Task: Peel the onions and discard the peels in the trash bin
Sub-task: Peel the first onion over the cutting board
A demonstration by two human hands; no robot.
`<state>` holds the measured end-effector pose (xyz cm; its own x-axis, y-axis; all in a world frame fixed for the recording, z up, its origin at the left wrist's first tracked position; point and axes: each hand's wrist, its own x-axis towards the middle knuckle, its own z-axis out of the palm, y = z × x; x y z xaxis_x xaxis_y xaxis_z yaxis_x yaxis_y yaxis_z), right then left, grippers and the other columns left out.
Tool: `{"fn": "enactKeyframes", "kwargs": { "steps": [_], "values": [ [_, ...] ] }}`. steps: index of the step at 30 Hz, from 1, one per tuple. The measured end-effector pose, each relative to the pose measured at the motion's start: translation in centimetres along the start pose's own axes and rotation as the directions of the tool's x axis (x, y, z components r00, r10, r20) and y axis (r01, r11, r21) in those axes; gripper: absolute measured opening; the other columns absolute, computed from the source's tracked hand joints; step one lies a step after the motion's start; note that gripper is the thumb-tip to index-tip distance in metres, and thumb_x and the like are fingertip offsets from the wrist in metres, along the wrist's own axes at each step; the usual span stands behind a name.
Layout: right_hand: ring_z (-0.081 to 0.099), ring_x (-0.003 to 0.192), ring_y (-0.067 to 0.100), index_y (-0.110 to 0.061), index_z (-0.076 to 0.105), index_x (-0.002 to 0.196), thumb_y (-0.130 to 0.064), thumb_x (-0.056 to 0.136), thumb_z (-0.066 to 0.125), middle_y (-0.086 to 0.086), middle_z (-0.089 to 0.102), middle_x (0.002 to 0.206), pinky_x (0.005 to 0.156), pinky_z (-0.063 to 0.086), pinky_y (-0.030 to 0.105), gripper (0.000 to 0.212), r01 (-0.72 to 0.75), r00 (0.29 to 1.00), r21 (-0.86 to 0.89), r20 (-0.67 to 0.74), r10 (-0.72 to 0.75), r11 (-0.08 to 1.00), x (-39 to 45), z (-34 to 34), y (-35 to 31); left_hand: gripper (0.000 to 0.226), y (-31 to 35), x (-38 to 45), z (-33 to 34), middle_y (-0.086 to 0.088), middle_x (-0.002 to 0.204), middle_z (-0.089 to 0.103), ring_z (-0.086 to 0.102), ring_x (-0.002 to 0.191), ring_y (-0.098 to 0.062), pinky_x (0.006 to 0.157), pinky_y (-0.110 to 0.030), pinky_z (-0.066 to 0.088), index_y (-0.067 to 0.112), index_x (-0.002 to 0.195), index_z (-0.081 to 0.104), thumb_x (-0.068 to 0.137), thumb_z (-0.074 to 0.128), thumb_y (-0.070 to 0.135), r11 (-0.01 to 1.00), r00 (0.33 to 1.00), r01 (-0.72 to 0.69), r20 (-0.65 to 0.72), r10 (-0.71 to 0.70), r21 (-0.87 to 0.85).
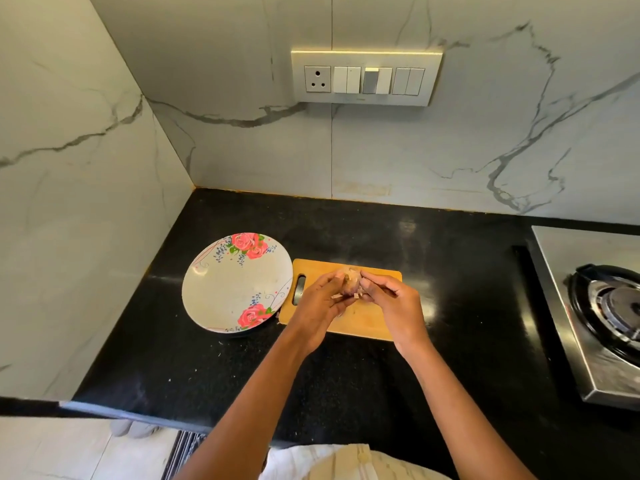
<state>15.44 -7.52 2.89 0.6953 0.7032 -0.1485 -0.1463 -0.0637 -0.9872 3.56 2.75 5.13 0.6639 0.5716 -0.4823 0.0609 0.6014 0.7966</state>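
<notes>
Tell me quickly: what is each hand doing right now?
Left hand: grips the small brownish papery-skinned onion.
Right hand: pinches the same onion's skin.

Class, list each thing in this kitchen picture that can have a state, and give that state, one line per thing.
onion: held over the board, partly peeled
left hand: grips onion
right hand: pinches onion
floral plate: upright, nothing on it
cutting board: flat on counter
gas burner: no flame visible

A pale, partly peeled onion (351, 280) sits between both hands, peel hanging.
</notes>
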Motion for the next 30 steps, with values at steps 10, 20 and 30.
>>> {"fn": "enactKeyframes", "kwargs": {
  "steps": [10,20,30],
  "values": [
    [0.073,0.083,0.011,-0.022,0.076,0.101,-0.014,0.093,0.071,-0.004,0.077,0.095,0.074,0.059,0.021,0.013,-0.051,0.995,-0.199,-0.098,0.032,0.979,1.7,-0.7,1.9,0.030,-0.5,1.2,-0.6,-0.011,0.127,0.066,0.071,0.111,-0.029,0.090,-0.034,0.060,0.021,0.127,0.057,0.098,0.064,0.025,1.000,0.998,0.022,-0.057,-0.022,0.003],
    [0.063,0.091,0.005,-0.024,0.077,0.110,-0.025,0.095,0.071,-0.006,0.072,0.110,0.079,0.045,0.011,0.017,-0.046,0.999,-0.682,-0.016,0.049,0.730,1.5,-2.1,5.4,0.019,-1.9,1.4,-1.2,-0.008,0.115,0.068,0.068,0.114,-0.032,0.096,-0.036,0.058,0.017,0.122,0.060,0.104,0.057,0.021,0.996,0.998,0.030,-0.051,-0.025,0.082],
    [0.062,0.112,0.008,-0.038,0.063,0.129,-0.036,0.095,0.069,-0.017,0.065,0.121,0.091,0.052,0.024,0.034,-0.131,0.990,-0.332,0.010,0.142,0.934,0.7,-3.2,1.5,0.033,-2.8,1.7,0.1,-0.008,0.119,0.070,0.069,0.107,-0.026,0.090,-0.032,0.059,0.013,0.133,0.056,0.101,0.061,0.021,0.989,1.000,-0.018,-0.003,0.018,0.148]
  ]
}}
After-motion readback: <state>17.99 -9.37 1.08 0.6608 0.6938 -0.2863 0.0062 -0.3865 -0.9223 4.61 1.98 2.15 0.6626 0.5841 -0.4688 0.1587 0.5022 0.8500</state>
